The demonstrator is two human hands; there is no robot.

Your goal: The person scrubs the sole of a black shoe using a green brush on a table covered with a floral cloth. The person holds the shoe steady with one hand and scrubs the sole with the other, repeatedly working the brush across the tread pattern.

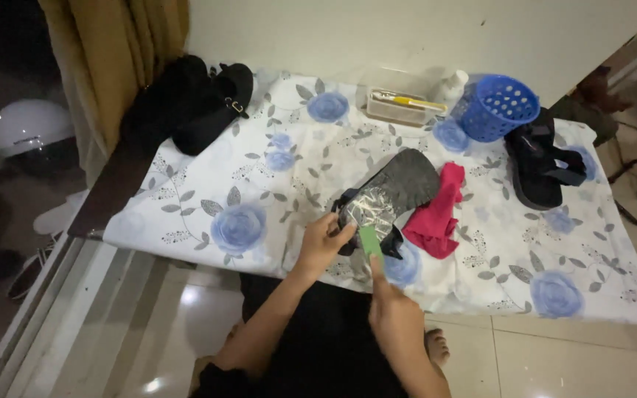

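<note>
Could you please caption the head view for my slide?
Left hand steadies an upturned black sandal; right hand holds a green card.

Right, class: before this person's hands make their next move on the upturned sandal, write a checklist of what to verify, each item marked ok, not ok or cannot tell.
1. Left hand steadies the black sandal at its shiny heel end: ok.
2. Sandal lies sole up on the flowered tablecloth: ok.
3. Right hand holds the small green piece against the sole: ok.
4. What coats the shiny patch of the sole: cannot tell.
5. Pink cloth lies beside the sandal, within reach: ok.
6. Second sandal rests apart, by the blue basket: ok.
</note>
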